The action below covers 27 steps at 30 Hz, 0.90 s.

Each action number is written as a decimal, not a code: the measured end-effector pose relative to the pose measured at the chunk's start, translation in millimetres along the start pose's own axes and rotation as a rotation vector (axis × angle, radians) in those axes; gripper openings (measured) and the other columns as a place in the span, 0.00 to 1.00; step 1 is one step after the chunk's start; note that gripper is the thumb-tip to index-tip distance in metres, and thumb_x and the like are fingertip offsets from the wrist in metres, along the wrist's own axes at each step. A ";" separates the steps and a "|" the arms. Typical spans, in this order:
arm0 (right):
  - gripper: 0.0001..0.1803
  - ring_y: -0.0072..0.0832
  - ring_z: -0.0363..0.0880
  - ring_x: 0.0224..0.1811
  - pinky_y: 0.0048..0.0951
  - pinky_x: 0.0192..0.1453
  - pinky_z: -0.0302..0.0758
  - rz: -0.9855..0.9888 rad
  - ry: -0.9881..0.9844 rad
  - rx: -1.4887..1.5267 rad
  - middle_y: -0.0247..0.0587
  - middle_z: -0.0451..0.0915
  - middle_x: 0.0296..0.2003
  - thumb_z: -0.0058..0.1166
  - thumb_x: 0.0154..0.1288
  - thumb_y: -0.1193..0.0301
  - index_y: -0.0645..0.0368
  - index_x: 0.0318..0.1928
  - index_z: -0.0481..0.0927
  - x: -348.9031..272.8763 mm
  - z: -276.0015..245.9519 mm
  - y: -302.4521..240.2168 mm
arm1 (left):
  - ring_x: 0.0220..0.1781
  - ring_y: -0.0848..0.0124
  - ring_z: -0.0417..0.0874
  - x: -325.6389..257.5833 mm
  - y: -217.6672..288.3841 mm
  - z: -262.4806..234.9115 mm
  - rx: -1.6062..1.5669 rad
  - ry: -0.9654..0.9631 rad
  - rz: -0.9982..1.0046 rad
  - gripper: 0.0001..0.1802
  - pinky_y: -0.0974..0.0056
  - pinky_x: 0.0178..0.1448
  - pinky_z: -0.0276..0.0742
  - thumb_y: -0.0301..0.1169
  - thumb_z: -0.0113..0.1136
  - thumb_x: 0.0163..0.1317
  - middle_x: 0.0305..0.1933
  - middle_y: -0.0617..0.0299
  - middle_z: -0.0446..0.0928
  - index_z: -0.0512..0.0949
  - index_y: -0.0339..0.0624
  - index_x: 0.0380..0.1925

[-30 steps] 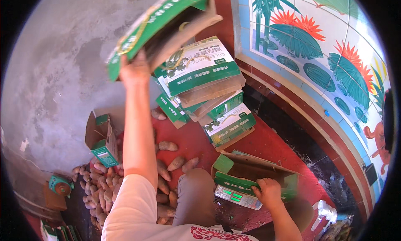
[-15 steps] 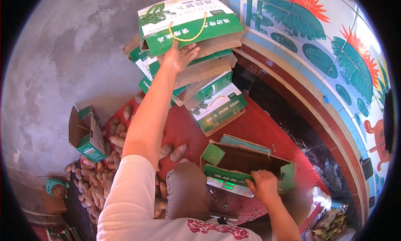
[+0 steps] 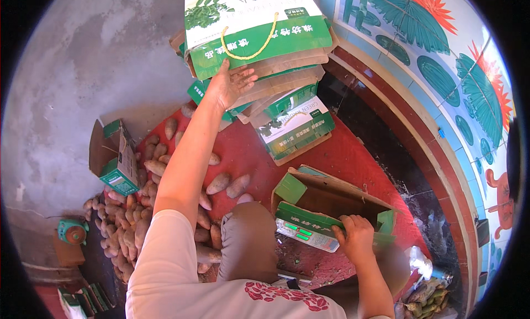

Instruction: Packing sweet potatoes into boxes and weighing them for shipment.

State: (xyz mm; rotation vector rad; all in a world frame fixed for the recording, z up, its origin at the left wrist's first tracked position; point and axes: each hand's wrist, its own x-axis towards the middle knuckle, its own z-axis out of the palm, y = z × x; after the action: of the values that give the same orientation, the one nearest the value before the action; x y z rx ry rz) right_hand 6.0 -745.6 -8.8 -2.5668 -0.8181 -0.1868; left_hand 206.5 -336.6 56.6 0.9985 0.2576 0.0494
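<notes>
My left hand (image 3: 229, 88) reaches far forward, palm turned up and fingers spread. Its thumb touches the lower front edge of a green and white carton (image 3: 251, 45) with a yellow cord handle, on top of a stack. Down at the right, my right hand (image 3: 356, 239) hooks its fingers over the near wall of an open carton (image 3: 331, 196), brown inside and green outside. That carton sits on a scale (image 3: 309, 235) with a lit green display, which shows below its near side. The carton's bottom cannot be made out.
Sweet potatoes (image 3: 124, 228) lie heaped at the left on the red mat (image 3: 353, 159). Another open carton (image 3: 114, 156) stands beside them by the grey wall. A lower green and white carton (image 3: 298, 128) leans under the stack. Bagged produce (image 3: 428, 299) sits at the lower right.
The view has shifted slightly, so the carton stack sits higher and farther right. My left hand has slipped a little lower along the top carton's edge. My right hand keeps its hold.
</notes>
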 end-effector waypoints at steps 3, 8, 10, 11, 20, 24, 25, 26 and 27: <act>0.14 0.39 0.74 0.27 0.37 0.33 0.70 -0.003 0.004 0.005 0.42 0.74 0.24 0.62 0.45 0.68 0.60 0.33 0.75 3.4 1.0 -1.3 | 0.54 0.55 0.72 0.5 1.3 -9.6 -0.037 0.061 0.022 0.32 0.55 0.57 0.68 0.50 0.28 0.70 0.54 0.46 0.68 0.58 0.29 0.56; 0.14 0.40 0.74 0.27 0.37 0.33 0.70 0.004 0.017 0.001 0.43 0.74 0.24 0.62 0.45 0.68 0.59 0.33 0.75 1.6 3.9 0.4 | 0.55 0.60 0.71 -4.6 8.3 4.9 0.064 -0.002 0.041 0.27 0.60 0.59 0.64 0.47 0.28 0.71 0.54 0.52 0.69 0.60 0.36 0.56; 0.14 0.40 0.74 0.27 0.38 0.33 0.71 0.008 0.017 -0.004 0.43 0.74 0.24 0.62 0.45 0.68 0.59 0.33 0.75 0.5 4.2 0.3 | 0.55 0.60 0.71 -2.0 11.9 18.3 0.075 -0.003 0.050 0.26 0.60 0.59 0.64 0.47 0.27 0.71 0.54 0.53 0.69 0.61 0.38 0.56; 0.13 0.41 0.74 0.27 0.38 0.33 0.70 0.017 0.018 0.008 0.44 0.74 0.24 0.62 0.45 0.69 0.60 0.32 0.75 0.5 4.0 -0.6 | 0.55 0.61 0.71 0.2 12.3 25.5 0.086 0.000 0.050 0.25 0.61 0.58 0.64 0.46 0.27 0.71 0.54 0.53 0.69 0.61 0.40 0.55; 0.14 0.39 0.74 0.26 0.37 0.31 0.71 -0.014 0.018 0.003 0.42 0.74 0.24 0.62 0.46 0.67 0.60 0.33 0.75 -2.2 4.0 -0.5 | 0.52 0.58 0.73 56.6 -5.4 99.1 0.003 -0.149 0.037 0.24 0.55 0.54 0.67 0.48 0.26 0.71 0.52 0.52 0.72 0.57 0.45 0.57; 0.14 0.37 0.74 0.27 0.36 0.31 0.70 -0.022 0.001 0.013 0.41 0.74 0.24 0.62 0.46 0.68 0.60 0.33 0.75 -2.2 1.2 -0.8 | 0.50 0.59 0.74 69.3 -30.1 96.4 -0.053 0.036 0.046 0.26 0.57 0.50 0.69 0.49 0.32 0.70 0.51 0.51 0.71 0.57 0.43 0.58; 0.14 0.37 0.74 0.27 0.36 0.31 0.70 -0.014 0.001 0.014 0.41 0.74 0.24 0.62 0.46 0.68 0.60 0.33 0.75 -1.7 0.1 -1.3 | 0.51 0.59 0.74 67.1 -34.5 93.5 -0.035 0.086 0.072 0.27 0.59 0.49 0.70 0.50 0.34 0.69 0.51 0.51 0.71 0.58 0.42 0.58; 0.14 0.37 0.74 0.27 0.36 0.32 0.70 -0.026 0.004 0.009 0.41 0.74 0.24 0.62 0.46 0.68 0.60 0.33 0.75 -0.6 -1.7 -1.9 | 0.51 0.59 0.74 65.1 -36.6 89.7 -0.032 0.083 0.066 0.27 0.59 0.49 0.70 0.50 0.34 0.69 0.51 0.51 0.71 0.58 0.42 0.58; 0.15 0.37 0.74 0.28 0.36 0.32 0.70 -0.039 0.007 0.005 0.41 0.74 0.24 0.62 0.46 0.68 0.60 0.34 0.75 -0.5 -3.2 -2.4 | 0.50 0.59 0.74 62.6 -37.6 84.8 -0.066 0.072 0.034 0.27 0.61 0.47 0.71 0.50 0.37 0.68 0.51 0.51 0.71 0.60 0.39 0.56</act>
State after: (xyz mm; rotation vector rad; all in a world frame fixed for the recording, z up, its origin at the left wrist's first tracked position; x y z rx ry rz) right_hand 4.2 -745.5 -5.1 -2.5458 -0.8656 -0.2054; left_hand 284.4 -417.0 56.8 0.9360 0.3027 0.1241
